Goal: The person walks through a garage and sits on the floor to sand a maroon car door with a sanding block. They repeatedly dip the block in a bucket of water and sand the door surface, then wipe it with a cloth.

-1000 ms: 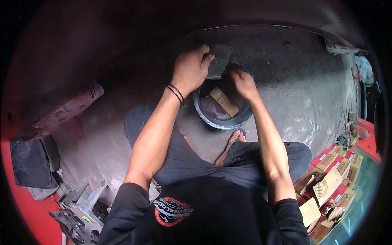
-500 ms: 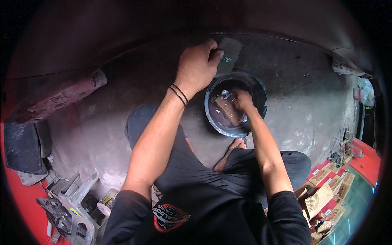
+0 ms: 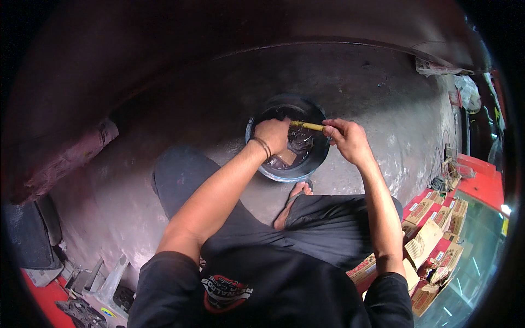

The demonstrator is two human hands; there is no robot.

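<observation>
A yellow stick-like tool (image 3: 307, 126) lies level above a round dark basin (image 3: 324, 156). My right hand (image 3: 348, 140) pinches its right end between thumb and fingers. My left hand (image 3: 272, 135) is closed around its darker left end, which the fingers mostly hide. Inside the basin, below my left hand, rests a brown rectangular block (image 3: 287, 157), with shiny wet-looking matter around it. The exact kind of the yellow tool cannot be made out.
A dark curved panel (image 3: 229, 27) overhangs the far side. Red and brown cardboard boxes (image 3: 421, 213) stand at the right beside a glass surface (image 3: 481, 235). A grey plastic frame (image 3: 112, 284) lies at lower left. My bare foot (image 3: 287, 209) is close to the basin.
My right hand has come up out of the basin and now holds the yellow tool. My left hand has moved down over the basin. The dark grey sheet it held is out of sight.
</observation>
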